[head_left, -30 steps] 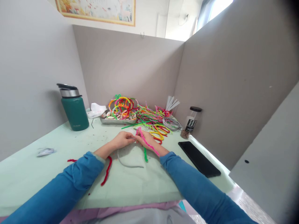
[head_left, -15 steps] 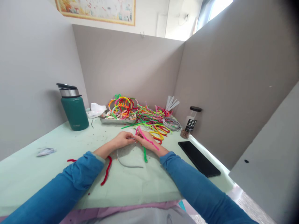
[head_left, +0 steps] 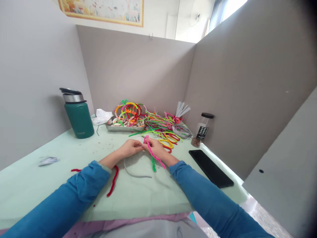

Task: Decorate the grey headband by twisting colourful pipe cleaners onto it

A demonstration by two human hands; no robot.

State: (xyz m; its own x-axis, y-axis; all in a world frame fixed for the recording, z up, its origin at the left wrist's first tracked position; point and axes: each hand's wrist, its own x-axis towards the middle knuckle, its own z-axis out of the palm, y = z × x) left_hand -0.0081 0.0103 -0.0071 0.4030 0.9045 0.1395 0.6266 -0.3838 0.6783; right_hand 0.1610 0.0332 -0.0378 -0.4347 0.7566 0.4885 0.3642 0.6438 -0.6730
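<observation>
Over the middle of the table, my left hand point(head_left: 130, 148) and my right hand point(head_left: 158, 150) meet fingertip to fingertip, both pinched closed. From my right fingers a fuzzy pink pipe cleaner point(head_left: 154, 154) hangs toward the wrist. A thin grey wire point(head_left: 136, 176) curves down from under my left fingers, its free end near the table. The spot where wire and pipe cleaner meet is hidden by the fingers. Below my right hand lies a short green pipe cleaner point(head_left: 154, 165). Beside my left forearm is a bent red pipe cleaner point(head_left: 113, 183), partly covered by the sleeve.
At the back, a metal tray point(head_left: 125, 129) holds small pieces and looped pipe cleaners, beside a colourful pipe cleaner heap point(head_left: 160, 119) and coiled grey wire point(head_left: 182, 131). A green bottle point(head_left: 79, 119) stands left; a jar point(head_left: 201, 132) and black phone point(head_left: 210, 168) are right.
The pink pipe cleaner has swung down, its free end now lower and nearer the table. My right hand has turned slightly; my left hand has hardly moved.
</observation>
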